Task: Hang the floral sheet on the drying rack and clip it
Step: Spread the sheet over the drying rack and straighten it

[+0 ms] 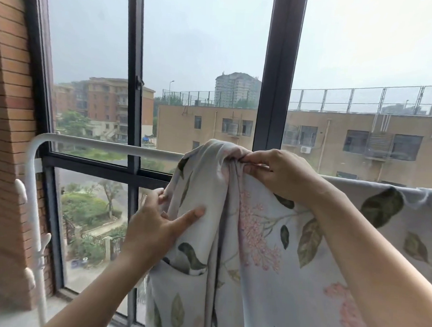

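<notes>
since the floral sheet [268, 241] hangs in soft folds and bunches readily, it is judged to be light, limp and not fragile, though likely to slide along a smooth rail until clipped. nearest the camera, the left hand [156, 225] is closed on a hanging fold of the cloth, with the thumb laid on the front and the fingers tucked behind its left edge. a little farther up, the right hand [279, 174] is pinched tight on a gathered bunch at the top of the rail. the sheet is draped over the drying rack [105, 144], covering the rail from about its middle to the right edge of view, while the rail's left end is uncovered. the best hold is judged to be the upper hem beside the bunch, so that the gather can be drawn flat toward the rail's left end. one sheet, one rack and two hands are counted. three white knobs [21, 188] are seen on the rack's left upright, and whether they are clips cannot be told. no clip is seen in either hand. beyond, a dark window frame [134, 84] is seen.
</notes>
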A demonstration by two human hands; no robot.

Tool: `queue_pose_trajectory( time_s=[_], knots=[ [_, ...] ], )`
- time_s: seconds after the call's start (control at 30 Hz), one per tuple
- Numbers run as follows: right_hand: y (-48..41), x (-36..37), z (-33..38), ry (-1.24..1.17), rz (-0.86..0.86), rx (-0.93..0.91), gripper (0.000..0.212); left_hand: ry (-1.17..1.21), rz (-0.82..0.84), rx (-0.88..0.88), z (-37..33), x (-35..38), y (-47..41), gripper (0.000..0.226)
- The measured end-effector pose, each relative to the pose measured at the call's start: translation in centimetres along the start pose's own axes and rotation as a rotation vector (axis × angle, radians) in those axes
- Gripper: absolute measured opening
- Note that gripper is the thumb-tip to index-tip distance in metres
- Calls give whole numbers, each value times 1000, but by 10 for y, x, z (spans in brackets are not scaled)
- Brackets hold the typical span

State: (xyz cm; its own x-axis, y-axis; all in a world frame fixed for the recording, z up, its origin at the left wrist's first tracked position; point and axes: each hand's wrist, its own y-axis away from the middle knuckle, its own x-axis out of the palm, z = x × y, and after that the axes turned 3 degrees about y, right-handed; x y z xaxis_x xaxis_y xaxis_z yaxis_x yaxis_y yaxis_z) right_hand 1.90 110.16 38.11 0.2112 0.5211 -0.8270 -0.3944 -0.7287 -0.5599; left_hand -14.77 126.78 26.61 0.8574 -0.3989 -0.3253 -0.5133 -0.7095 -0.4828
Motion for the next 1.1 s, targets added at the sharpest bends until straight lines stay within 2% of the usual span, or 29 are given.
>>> queue_pose_trajectory(
  time_s=[0.13, 0.27, 0.33, 0.47, 0.57, 0.7, 0.87, 0.97, 1.03, 1.1],
  knots=[
    [0, -1, -1, -14, 2, 8, 28, -12, 155, -62, 1, 25, 19, 80],
    [2, -1, -5, -20, -2, 9, 27, 95, 97, -120, 5, 37, 19, 46],
    [3, -2, -5, -28, -5, 11, 27, 210, 74, -101, 9, 37, 18, 45],
    [2, -2, -3, -22, -1, 5, 27, 231, -6, 30, 9, 20, 12, 52],
    [1, -3, -3, -8, 6, -1, 28, 255, -14, 88, -1, -6, -4, 41],
    [2, -4, -4, -12, 11, -5, 27, 173, -79, 177, -23, -32, -26, 28],
    [1, -4, -8, -95, 3, 6, 23, 132, -129, 244, -52, -44, -51, 24],
    [0, -5, -13, -196, 19, 9, 19, 60, -206, 293, -80, -50, -84, 31],
    [-1, -7, -16, -244, 29, 6, 16, -32, -222, 289, -95, -49, -109, 38],
    [-2, -9, -16, -272, 37, 28, 15, -244, -162, 251, -94, -43, -131, 39]
  ],
)
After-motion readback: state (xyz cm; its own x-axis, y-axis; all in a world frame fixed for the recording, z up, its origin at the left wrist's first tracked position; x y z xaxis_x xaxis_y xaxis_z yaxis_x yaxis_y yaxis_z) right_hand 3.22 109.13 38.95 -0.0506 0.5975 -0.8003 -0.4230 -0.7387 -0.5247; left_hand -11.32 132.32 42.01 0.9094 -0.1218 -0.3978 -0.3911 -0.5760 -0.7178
